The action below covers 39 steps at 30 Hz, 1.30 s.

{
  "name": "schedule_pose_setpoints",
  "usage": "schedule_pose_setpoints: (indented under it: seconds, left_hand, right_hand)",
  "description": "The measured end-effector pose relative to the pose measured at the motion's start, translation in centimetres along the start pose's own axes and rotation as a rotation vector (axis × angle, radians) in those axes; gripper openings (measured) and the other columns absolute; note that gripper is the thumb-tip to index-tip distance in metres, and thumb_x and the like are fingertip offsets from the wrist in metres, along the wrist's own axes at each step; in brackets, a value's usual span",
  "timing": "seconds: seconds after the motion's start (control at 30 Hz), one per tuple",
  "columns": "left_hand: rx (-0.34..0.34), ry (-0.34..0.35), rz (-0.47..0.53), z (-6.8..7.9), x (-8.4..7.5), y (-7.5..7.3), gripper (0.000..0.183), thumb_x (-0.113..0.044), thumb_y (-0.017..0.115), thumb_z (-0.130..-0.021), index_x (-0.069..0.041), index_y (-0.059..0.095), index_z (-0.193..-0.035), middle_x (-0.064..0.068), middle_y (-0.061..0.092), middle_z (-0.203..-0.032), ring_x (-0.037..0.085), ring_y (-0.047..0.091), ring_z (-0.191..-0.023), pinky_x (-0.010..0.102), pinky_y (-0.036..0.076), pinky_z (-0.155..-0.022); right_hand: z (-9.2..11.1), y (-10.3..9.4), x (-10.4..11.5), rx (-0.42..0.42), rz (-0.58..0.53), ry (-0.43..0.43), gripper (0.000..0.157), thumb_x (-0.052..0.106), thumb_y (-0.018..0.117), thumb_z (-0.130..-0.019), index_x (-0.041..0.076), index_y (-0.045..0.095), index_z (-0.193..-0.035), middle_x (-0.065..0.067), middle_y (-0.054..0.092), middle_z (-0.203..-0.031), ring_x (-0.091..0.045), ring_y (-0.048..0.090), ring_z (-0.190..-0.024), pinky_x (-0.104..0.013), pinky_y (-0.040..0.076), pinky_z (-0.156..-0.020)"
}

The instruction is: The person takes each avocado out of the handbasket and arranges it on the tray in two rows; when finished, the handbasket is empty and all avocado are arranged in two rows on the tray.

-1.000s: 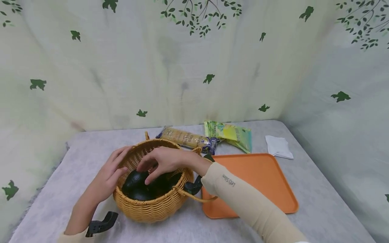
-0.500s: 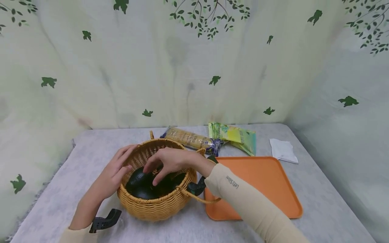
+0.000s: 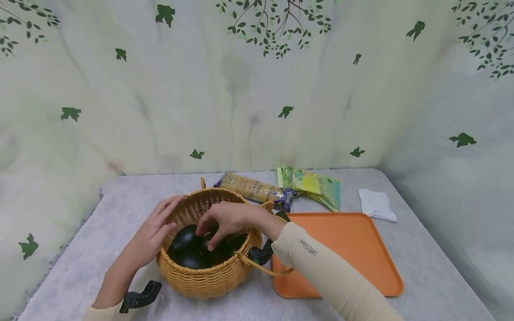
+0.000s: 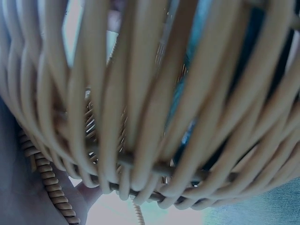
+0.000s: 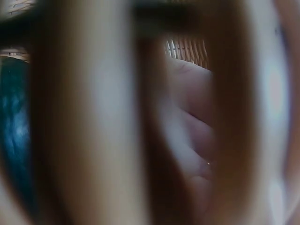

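The left hand [image 3: 150,234] is on the side of a round woven basket [image 3: 201,283]. Its fingers are fairly straight and spread along the edge, with the thumb on the edge too. The right hand [image 3: 230,217] reaches down into the basket. Its fingers are bent and the thumb is apart from them, with a gap between. It is right at some big, dark, shiny things [image 3: 184,238] in the basket, but I can't tell if it has hold of one. These dark things sit between the two hands, low in the basket.

The basket's handle [image 3: 267,269] sticks out under the right wrist. An orange tray [image 3: 345,249] lies to the right of the right hand, partly under that arm. The arm has a cream sleeve [image 3: 325,263] with small letters on it.

Past the right hand, a long gold and blue packet [image 3: 253,186] lies behind the basket. Next to it is a green and yellow packet [image 3: 309,183]. Farther to the right of the hands is a small white packet [image 3: 376,204]. Everything is on a pale gray table [image 3: 429,276].
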State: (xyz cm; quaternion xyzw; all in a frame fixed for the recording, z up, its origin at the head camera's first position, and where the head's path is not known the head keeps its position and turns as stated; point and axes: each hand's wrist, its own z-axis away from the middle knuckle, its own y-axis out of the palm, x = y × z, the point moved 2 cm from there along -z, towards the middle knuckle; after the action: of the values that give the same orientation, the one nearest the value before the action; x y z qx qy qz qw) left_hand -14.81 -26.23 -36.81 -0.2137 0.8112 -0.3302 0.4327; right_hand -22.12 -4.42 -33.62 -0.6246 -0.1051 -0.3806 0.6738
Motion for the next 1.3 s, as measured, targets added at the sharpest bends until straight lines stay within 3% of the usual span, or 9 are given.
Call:
schedule_pose_setpoints:
  seconds: [0.3, 0.43, 0.67, 1.13, 1.3]
  left_hand:
    - [0.000, 0.007, 0.014, 0.03, -0.30, -0.04, 0.063, 0.004, 0.047, -0.100, -0.011, 0.037, -0.160, 0.013, 0.039, -0.157, 0.030, 0.043, -0.134, 0.004, 0.022, -0.103]
    - [0.001, -0.012, -0.013, 0.02, -0.23, -0.17, 0.064, 0.004, 0.046, -0.100, -0.012, 0.037, -0.160, 0.012, 0.039, -0.157, 0.029, 0.044, -0.133, 0.004, 0.023, -0.103]
    - [0.007, -0.026, -0.029, -0.01, -0.06, -0.39, 0.064, 0.003, 0.045, -0.100, -0.012, 0.035, -0.161, 0.012, 0.039, -0.157, 0.028, 0.044, -0.133, 0.006, 0.025, -0.103]
    - [0.005, -0.024, -0.026, 0.10, -0.38, -0.36, 0.062, 0.002, 0.046, -0.101, -0.012, 0.036, -0.161, 0.013, 0.039, -0.158, 0.030, 0.043, -0.134, 0.004, 0.022, -0.103]
    - [0.004, -0.015, -0.019, 0.07, -0.46, -0.30, 0.061, 0.002, 0.046, -0.102, -0.012, 0.036, -0.161, 0.012, 0.039, -0.157, 0.030, 0.044, -0.134, 0.008, 0.026, -0.104]
  right_hand:
    - [-0.15, 0.17, 0.05, 0.014, 0.025, 0.012, 0.045, 0.025, 0.084, -0.087, 0.014, 0.072, -0.129, 0.007, 0.072, -0.125, 0.000, 0.063, -0.114, -0.016, 0.047, -0.097]
    - [-0.17, 0.15, 0.11, 0.009, 0.032, -0.001, 0.038, 0.025, 0.079, -0.092, 0.015, 0.073, -0.128, 0.006, 0.072, -0.125, 0.001, 0.064, -0.114, -0.016, 0.048, -0.095]
    - [-0.10, -0.05, 0.41, -0.015, 0.146, -0.022, 0.034, 0.028, 0.067, -0.101, 0.019, 0.072, -0.133, 0.008, 0.069, -0.134, 0.000, 0.061, -0.120, -0.016, 0.046, -0.098]
    - [0.30, 0.04, 0.75, -0.039, 0.136, -0.008, 0.030, 0.027, 0.067, -0.101, 0.019, 0.073, -0.129, 0.009, 0.072, -0.126, 0.002, 0.064, -0.114, -0.017, 0.046, -0.098]
    - [0.60, 0.01, 0.85, -0.052, 0.139, -0.020, 0.030, 0.026, 0.067, -0.101, 0.018, 0.073, -0.129, 0.008, 0.073, -0.126, 0.002, 0.064, -0.113, -0.016, 0.047, -0.097]
